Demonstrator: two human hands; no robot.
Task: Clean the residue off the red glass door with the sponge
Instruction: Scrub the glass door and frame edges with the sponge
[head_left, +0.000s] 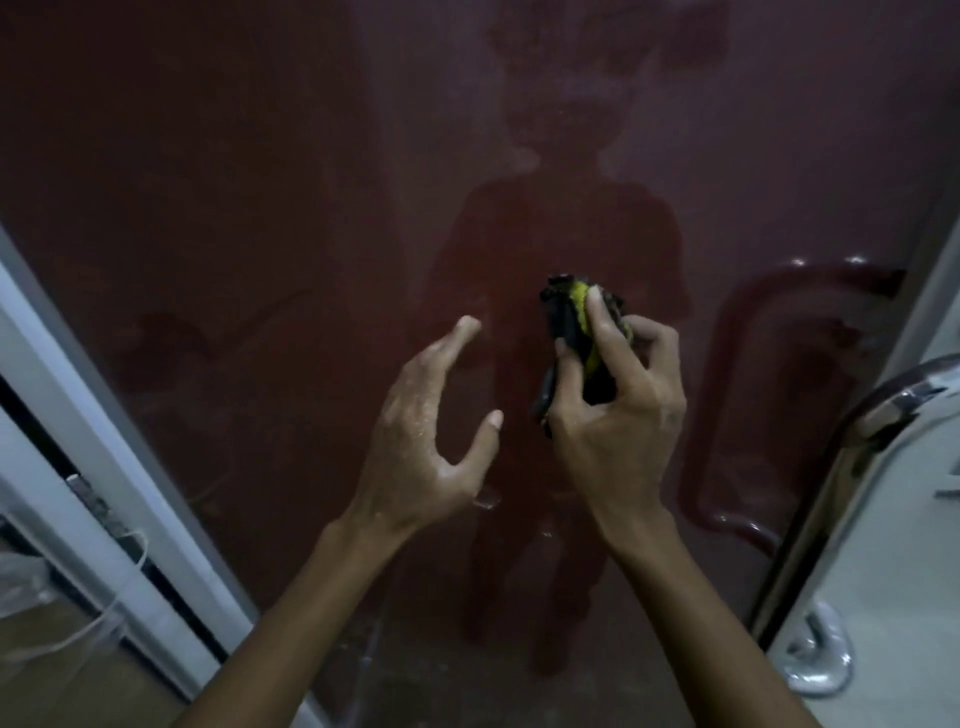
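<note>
Holding the sponge folded in our right hand, we keep it just right of the frame's center, with thumb and fingers curled round its dark scrub side and yellow core. It sits right up against the red glass door, though we cannot tell whether it actually touches the glass. The door fills nearly the whole frame, and a dull haze covers much of it, paler toward the upper right. A dim reflection of a person shows down the middle.

Our left hand hovers left of center, near the sponge, fingers loosely spread and gripping nothing. Its skin glistens as if wet.

To do this step well, we judge that the sponge should be unfolded enough to lay a flat face on the glass, since a bunched wad only cleans a narrow line. Firm, even pressure and overlapping strokes should lift the film without leaving streaks. The free hand could brace flat on the door so it does not swing under the push.

Further out, a red handle loops along the door at the right of the frame. A chrome handle curves down at the far right edge. A pale frame runs diagonally along the lower left.
</note>
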